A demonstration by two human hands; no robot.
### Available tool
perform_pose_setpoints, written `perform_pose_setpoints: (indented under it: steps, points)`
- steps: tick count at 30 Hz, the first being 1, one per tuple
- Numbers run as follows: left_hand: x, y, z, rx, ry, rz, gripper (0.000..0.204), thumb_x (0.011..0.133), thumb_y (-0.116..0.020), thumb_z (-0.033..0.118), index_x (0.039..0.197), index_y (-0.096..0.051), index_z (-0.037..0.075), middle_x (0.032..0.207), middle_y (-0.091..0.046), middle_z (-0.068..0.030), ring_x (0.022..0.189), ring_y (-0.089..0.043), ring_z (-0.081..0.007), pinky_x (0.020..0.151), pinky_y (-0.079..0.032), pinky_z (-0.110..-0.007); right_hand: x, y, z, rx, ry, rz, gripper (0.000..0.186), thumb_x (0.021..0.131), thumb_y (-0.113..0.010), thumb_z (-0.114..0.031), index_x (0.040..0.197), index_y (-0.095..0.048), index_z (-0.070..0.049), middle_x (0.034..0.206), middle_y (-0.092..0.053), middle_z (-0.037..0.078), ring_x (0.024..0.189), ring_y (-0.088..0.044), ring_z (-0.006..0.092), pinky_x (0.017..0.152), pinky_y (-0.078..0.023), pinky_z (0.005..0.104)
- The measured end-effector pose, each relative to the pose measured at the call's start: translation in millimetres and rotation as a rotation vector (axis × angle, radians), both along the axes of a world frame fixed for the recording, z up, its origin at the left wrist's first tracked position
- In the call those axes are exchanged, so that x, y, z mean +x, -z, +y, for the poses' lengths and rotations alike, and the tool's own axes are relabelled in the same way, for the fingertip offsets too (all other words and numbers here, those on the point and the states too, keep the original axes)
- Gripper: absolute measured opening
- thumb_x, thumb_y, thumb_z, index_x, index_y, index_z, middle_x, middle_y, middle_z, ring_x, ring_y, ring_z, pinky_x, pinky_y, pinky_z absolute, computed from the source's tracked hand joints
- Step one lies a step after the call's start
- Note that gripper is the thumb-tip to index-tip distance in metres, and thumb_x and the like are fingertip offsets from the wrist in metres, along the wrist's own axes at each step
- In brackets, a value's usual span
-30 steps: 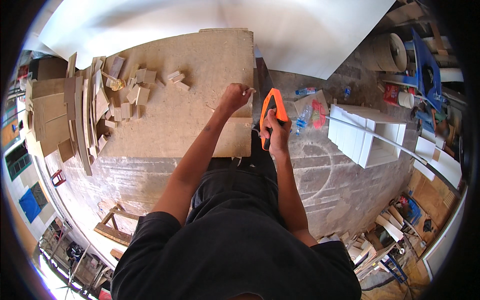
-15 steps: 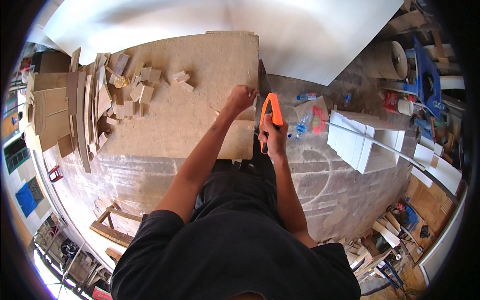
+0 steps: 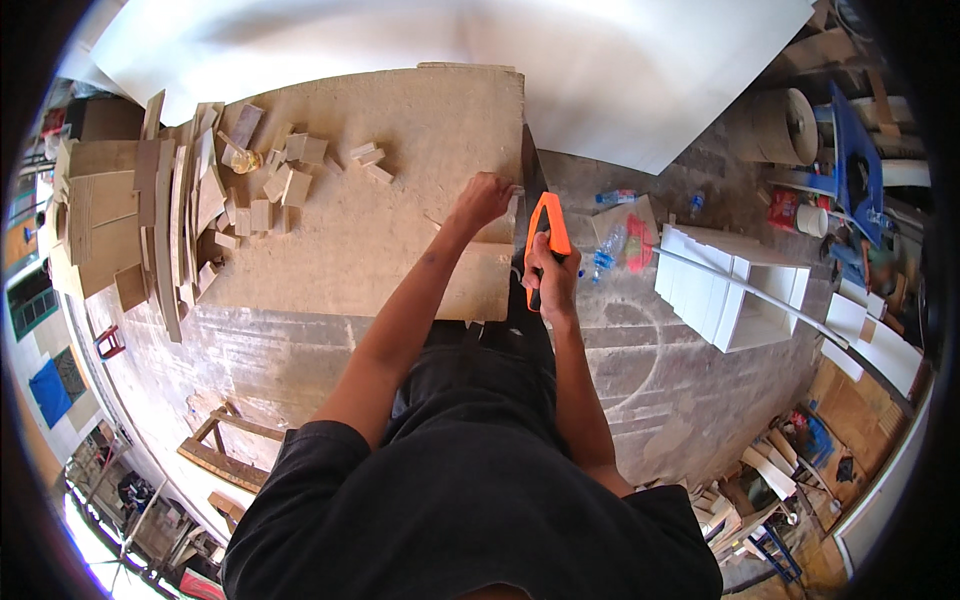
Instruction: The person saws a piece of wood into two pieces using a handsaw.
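My right hand (image 3: 553, 285) is wrapped round the orange-and-black handle (image 3: 556, 232) of a handsaw, just off the right edge of the wooden worktable (image 3: 380, 245). The saw's dark blade (image 3: 530, 160) points away from me along that edge. My left hand (image 3: 483, 202) rests on the tabletop close to the same edge, its fingers curled down. A small pale bit shows at its fingertips, and a thin wooden sliver (image 3: 432, 220) sticks out beside the wrist. Whatever lies under the left fingers is mostly hidden.
Small wood blocks (image 3: 295, 185) and stacked boards (image 3: 170, 230) cover the table's left side. A large white panel (image 3: 430, 35) stands beyond it. On the floor to the right are plastic bottles (image 3: 607, 255) and a white cabinet (image 3: 715, 285); a wooden frame (image 3: 225, 465) sits lower left.
The whole view has shifted slightly. Both hands and the saw keep nearly the same places against the table edge; the saw handle is a touch nearer to me.
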State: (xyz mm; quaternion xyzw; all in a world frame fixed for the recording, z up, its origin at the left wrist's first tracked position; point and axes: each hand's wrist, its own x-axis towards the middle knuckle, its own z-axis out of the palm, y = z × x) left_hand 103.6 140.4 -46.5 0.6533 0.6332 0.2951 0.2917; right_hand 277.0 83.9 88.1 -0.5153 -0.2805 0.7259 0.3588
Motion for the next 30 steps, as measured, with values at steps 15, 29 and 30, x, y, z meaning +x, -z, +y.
perform_pose_setpoints:
  steps: [15, 29, 30]
  points:
    - [-3, 7, 1, -0.009, 0.04, -0.01, 0.014, 0.089, -0.066, 0.015, 0.092, -0.076, 0.005, 0.083, -0.07, -0.0202, 0.077, -0.067, -0.0398, 0.07, -0.054, -0.047, 1, -6, 16, -0.006, -0.041, 0.0, 0.027, 0.101, -0.063, -0.031, 0.086, -0.051, -0.013, 0.063, -0.04, -0.005, 0.046, -0.038, 0.0067, 0.042, -0.031, 0.0248]
    - [-7, 12, 1, 0.017, 0.061, -0.038, 0.016, 0.089, -0.069, 0.017, 0.099, -0.077, 0.007, 0.085, -0.071, -0.0193, 0.079, -0.068, -0.0397, 0.07, -0.055, -0.046, -4, -5, 42, -0.153, -0.076, 0.075, 0.026, 0.098, -0.066, -0.032, 0.09, -0.05, -0.013, 0.063, -0.044, -0.004, 0.044, -0.041, 0.0071, 0.041, -0.032, 0.0255]
    - [-7, 9, -3, 0.02, 0.076, -0.033, 0.017, 0.09, -0.069, 0.018, 0.099, -0.077, 0.007, 0.086, -0.071, -0.0198, 0.08, -0.068, -0.04, 0.07, -0.055, -0.046, -3, -8, 43, -0.177, -0.071, 0.102, 0.026, 0.098, -0.067, -0.031, 0.09, -0.05, -0.013, 0.063, -0.044, -0.004, 0.045, -0.041, 0.0071, 0.041, -0.032, 0.0255]
